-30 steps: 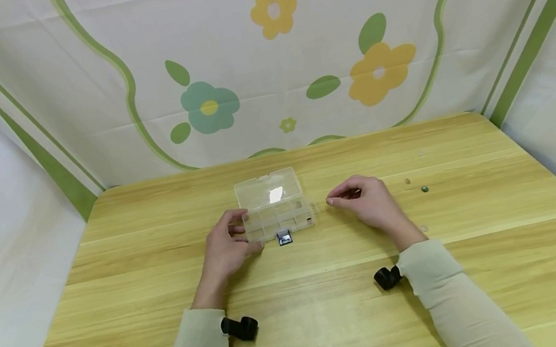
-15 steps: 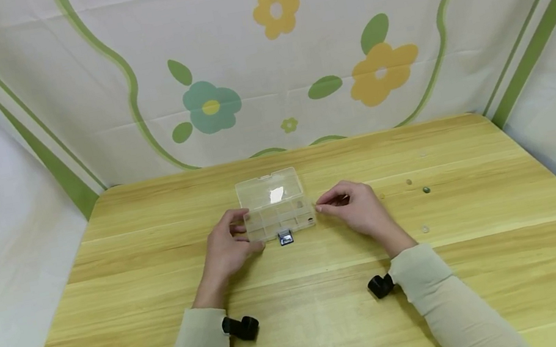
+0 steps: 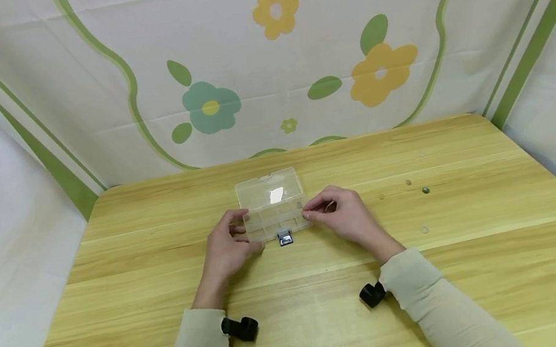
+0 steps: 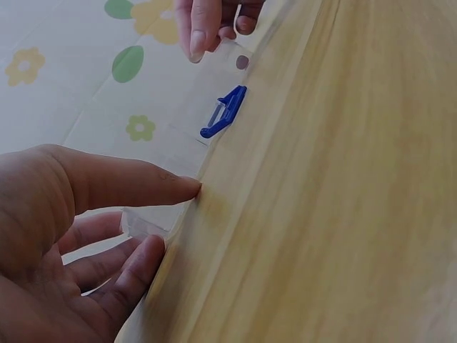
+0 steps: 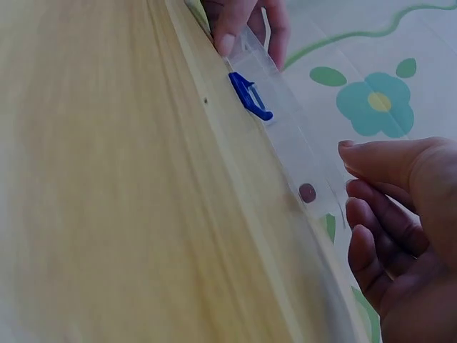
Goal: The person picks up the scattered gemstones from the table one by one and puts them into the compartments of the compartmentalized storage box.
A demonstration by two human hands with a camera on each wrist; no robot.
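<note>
A clear plastic compartment box (image 3: 269,219) sits on the table with its lid (image 3: 261,189) tipped open toward the back. My left hand (image 3: 226,243) grips its left end, thumb at the front edge. My right hand (image 3: 339,212) is over the right end, thumb and forefinger pinching together; the tiny thing between them is hidden by the fingertips. A reddish-brown oval stone (image 5: 307,193) lies in the front right compartment, and a pale stone (image 3: 299,205) shows in the one behind. The blue latch (image 5: 250,96) hangs at the front.
Right of the box, several small stones lie scattered on the wooden table (image 3: 305,330): a dark green stone (image 3: 425,190), a brownish stone (image 3: 408,182), a yellowish stone (image 3: 382,196) and pale ones. A flowered cloth (image 3: 248,67) hangs behind the table's back edge.
My right hand has moved left from beside the box to over its right end, fingertips kept together, uncovering the yellowish stone. My left hand and the box have stayed put.
</note>
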